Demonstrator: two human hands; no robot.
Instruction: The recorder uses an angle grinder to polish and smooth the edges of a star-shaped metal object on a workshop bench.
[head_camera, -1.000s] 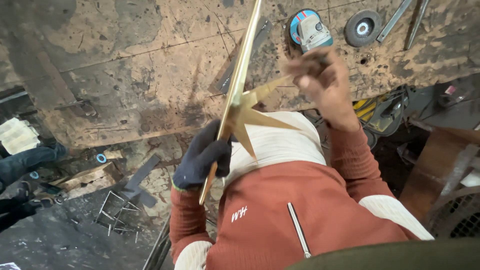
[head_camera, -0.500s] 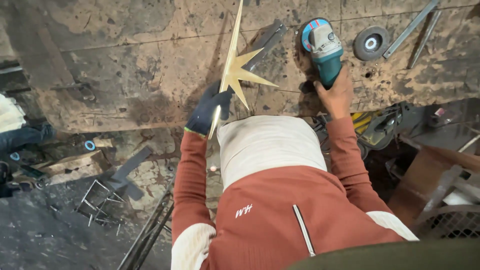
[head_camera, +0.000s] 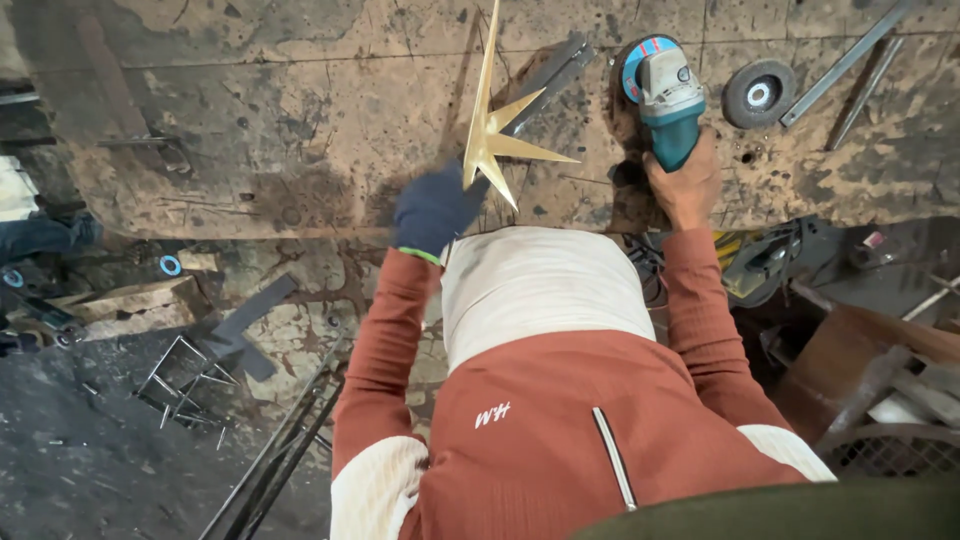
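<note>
Star piece (head_camera: 497, 140): brass-coloured metal, smooth, slight sheen. Grinder (head_camera: 664, 98): teal plastic body w/ grey metal head, matt. Left hand (head_camera: 435, 210) in dark cloth glove, matt; right hand (head_camera: 685, 185) bare. Workbench (head_camera: 300, 110): rough, stained, rusty-looking surface. Loose disc (head_camera: 758, 94): grey, coarse abrasive. Sleeves: ribbed rust-red cloth.

Left hand (head_camera: 437, 208) is wearing a dark navy glove with a green cuff; right hand (head_camera: 686, 186) is showing bare. Star-shaped metal piece (head_camera: 494, 140) is showing pale gold. Angle grinder (head_camera: 663, 95) is showing teal and grey, with a blue-and-red guard. Table (head_camera: 300, 120) is showing rusty brown, mottled with black stains. Sleeves (head_camera: 385, 340) are showing ribbed rust-red.
</note>
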